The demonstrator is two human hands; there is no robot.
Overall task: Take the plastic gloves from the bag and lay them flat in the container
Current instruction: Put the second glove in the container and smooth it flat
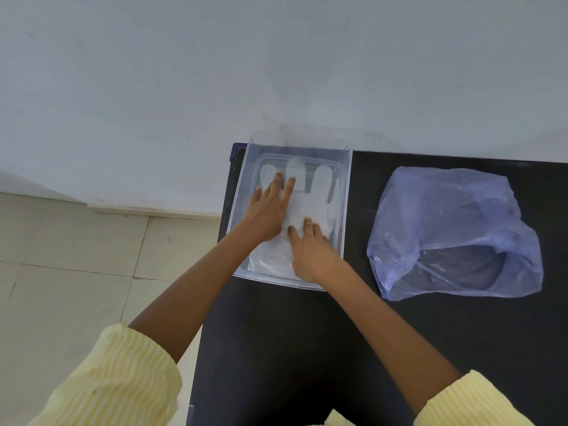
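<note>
Plastic glove lying flat inside clear container, frame centre. Left hand and right hand pressing on it, fingers spread, gripping nothing. Blue bag sitting right on worktop.

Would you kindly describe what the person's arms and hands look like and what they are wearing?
Both hands, left hand and right hand, are bare, with no gloves, rings or watch visible. The forearms are bare too; pale yellow sleeves with fine white stripes are pushed up towards the elbows.
</note>
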